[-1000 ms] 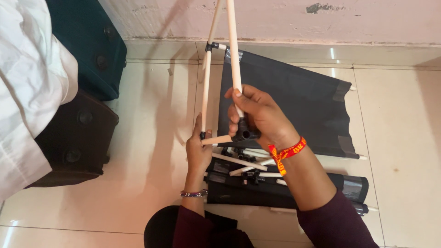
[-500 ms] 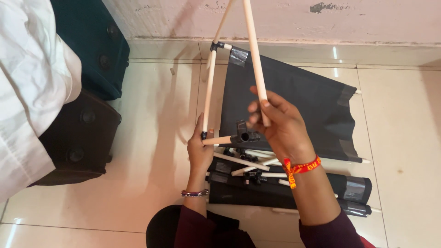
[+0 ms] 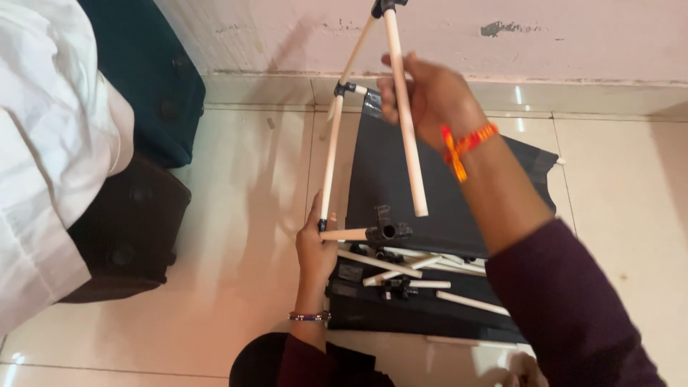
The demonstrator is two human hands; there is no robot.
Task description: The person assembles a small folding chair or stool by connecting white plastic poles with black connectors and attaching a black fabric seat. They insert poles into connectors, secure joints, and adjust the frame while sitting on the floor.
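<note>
Rod (image 3: 405,118), white, now hangs free of the black joint (image 3: 388,232), lifted up by the right hand (image 3: 430,97), whose fingers wrap it. Earlier its end sat at that joint. Left hand (image 3: 315,247) fingers pinch the frame's (image 3: 331,161) lower corner above the floor (image 3: 236,215).

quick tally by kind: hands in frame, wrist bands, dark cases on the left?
Hands: 2, left hand at the rod frame's lower corner, right hand gripping the raised white rod
Wrist bands: 2, orange thread band, beaded bracelet
Dark cases: 2, teal case, black case
Total: 6
</note>
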